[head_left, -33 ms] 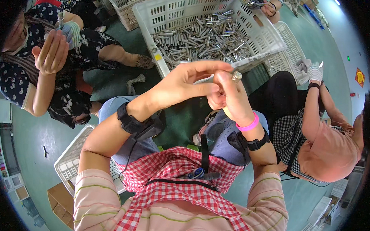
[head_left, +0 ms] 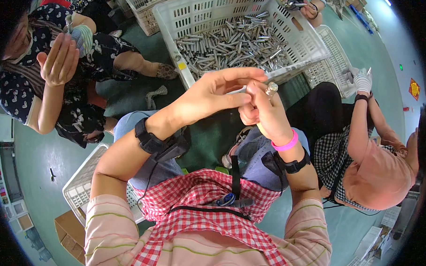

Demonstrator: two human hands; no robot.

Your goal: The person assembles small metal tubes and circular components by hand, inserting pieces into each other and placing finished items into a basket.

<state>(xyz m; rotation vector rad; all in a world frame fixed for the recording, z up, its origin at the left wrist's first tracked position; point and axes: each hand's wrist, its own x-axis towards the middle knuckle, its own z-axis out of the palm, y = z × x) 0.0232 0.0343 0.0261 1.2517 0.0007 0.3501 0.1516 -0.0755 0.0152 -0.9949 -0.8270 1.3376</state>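
Observation:
My right hand (head_left: 266,111) is closed in a pinch on a small shiny metal piece (head_left: 271,88). The piece's rounded end sticks up beside the thumb, while the rest is hidden by the fingers. From the left, my left hand (head_left: 219,91) reaches across with its fingers stretched out and apart from the thumb. Its thumb tip touches the fingers of my right hand. Both hands are above my knees, just in front of a large white plastic crate (head_left: 297,70). Many slim silvery metal pieces (head_left: 235,42) lie loosely piled in that crate.
To the left sits a person with a raised hand (head_left: 58,62); on the right, another works in white gloves (head_left: 363,83). A further person's hand (head_left: 312,9) is at the crate's far right corner. More white crates (head_left: 82,180) and a cardboard box (head_left: 71,233) stand nearby.
My right fingers have shifted slightly around the metal piece, and its exposed end has moved a little. My left hand stays almost in place.

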